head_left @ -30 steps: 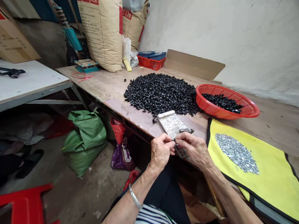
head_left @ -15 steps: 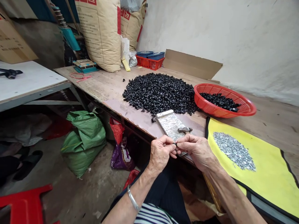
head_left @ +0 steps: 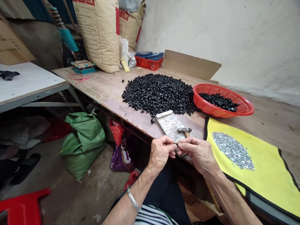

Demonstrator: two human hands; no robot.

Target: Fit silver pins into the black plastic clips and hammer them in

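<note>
L hand [head_left: 160,153] & R hand [head_left: 198,154] clamped together on tiny dark part [head_left: 176,144], just in front of metal plate [head_left: 169,125] at desk [head_left: 93,84] edge; loose pinch cd drop it off edge.

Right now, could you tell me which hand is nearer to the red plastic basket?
Right. In view, the right hand is below and left of the red plastic basket, apart from it; the left hand is farther left.

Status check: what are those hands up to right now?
Left hand, right hand: both pinching a small dark piece. Scuffed block under them. Hammer beside it.
</note>
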